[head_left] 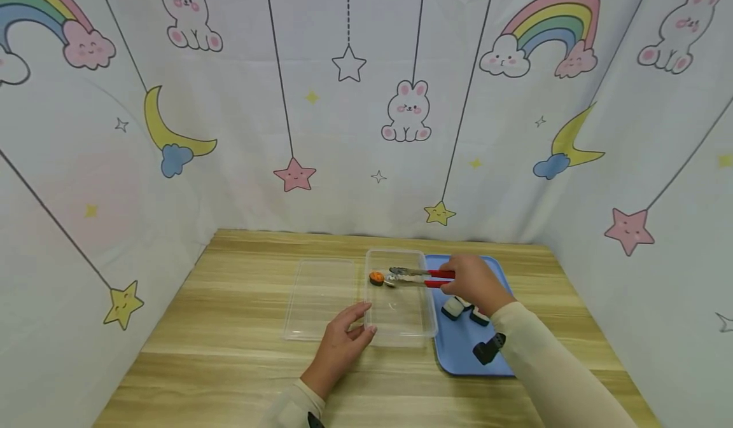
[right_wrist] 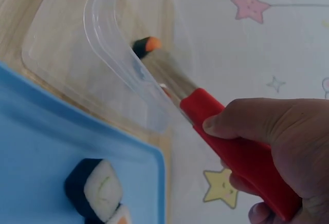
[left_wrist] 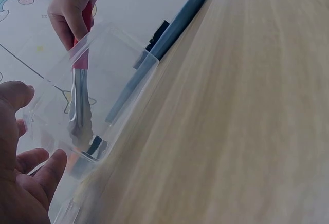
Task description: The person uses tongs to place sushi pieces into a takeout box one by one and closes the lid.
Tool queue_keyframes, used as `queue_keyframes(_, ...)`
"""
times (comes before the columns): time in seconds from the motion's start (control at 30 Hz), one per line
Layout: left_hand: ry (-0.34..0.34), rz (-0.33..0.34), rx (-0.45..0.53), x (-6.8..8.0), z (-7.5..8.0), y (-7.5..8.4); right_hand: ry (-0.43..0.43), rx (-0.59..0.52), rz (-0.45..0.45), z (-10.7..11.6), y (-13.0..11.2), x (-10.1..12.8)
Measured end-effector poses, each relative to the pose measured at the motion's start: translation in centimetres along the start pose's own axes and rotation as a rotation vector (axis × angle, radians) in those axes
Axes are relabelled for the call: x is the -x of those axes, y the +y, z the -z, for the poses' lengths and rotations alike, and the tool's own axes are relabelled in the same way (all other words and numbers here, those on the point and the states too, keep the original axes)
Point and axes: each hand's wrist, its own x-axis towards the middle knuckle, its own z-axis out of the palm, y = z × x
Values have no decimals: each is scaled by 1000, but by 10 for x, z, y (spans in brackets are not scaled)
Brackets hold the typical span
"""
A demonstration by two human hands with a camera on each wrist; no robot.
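My right hand (head_left: 474, 282) grips a pair of tongs (right_wrist: 241, 154) by the red handles. The metal ends reach into a clear plastic box (head_left: 401, 317), right beside an orange-topped sushi piece (head_left: 376, 278) with a dark wrap. That piece (right_wrist: 146, 47) lies in the box in the right wrist view; I cannot tell whether the tongs pinch anything. At the box's left wall is my left hand (head_left: 342, 345), fingers extended and fingertips at the side. In the left wrist view this hand (left_wrist: 25, 167) has thumb and fingers apart beside the clear wall.
A blue tray (head_left: 458, 355) stands to the right, partly under the right forearm, with several white sushi rolls (head_left: 452, 308) in dark wraps. A clear lid (head_left: 321, 294) lies left of the box on the wooden table (head_left: 229, 326). A printed curtain (head_left: 343, 129) rises behind.
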Motion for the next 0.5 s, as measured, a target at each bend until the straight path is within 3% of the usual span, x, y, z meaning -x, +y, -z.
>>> queue_keyframes(0.37, 7, -8, -13, 0, -1, 0, 9, 103, 45, -2, -5, -7)
queue_keyframes(0.5, 11, -15, -8, 1, -1, 0, 15, 80, 40, -1, -3, -4)
